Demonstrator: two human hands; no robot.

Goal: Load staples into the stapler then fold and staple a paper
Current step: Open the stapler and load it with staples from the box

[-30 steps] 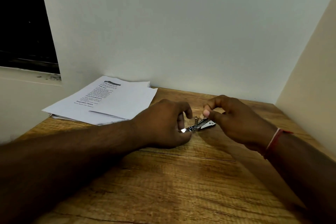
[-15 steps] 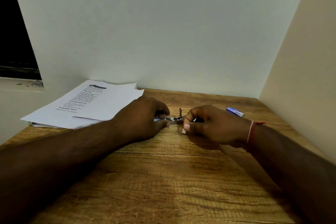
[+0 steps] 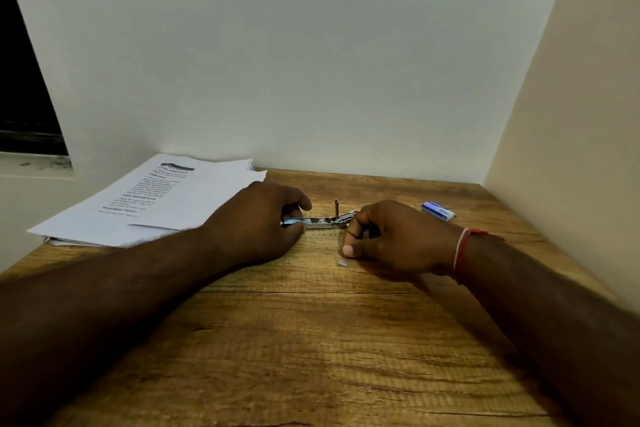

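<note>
A small metal stapler (image 3: 320,220) lies flat on the wooden table (image 3: 311,340) between my hands, its pusher rod sticking up near its right end. My left hand (image 3: 258,224) grips its left end. My right hand (image 3: 394,237) is closed at its right end, fingers curled; whether they hold that end is hidden. A short strip of staples (image 3: 342,263) lies on the table just below my right thumb. A stack of printed paper (image 3: 156,201) rests at the back left.
A small blue and white staple box (image 3: 437,211) lies at the back right, beyond my right wrist. White walls close the table at the back and on the right. A dark window opening is at the far left.
The stapler went from being held slightly raised to lying flat on the table. My right hand dropped lower, and the staple strip now rests on the wood below its thumb.
</note>
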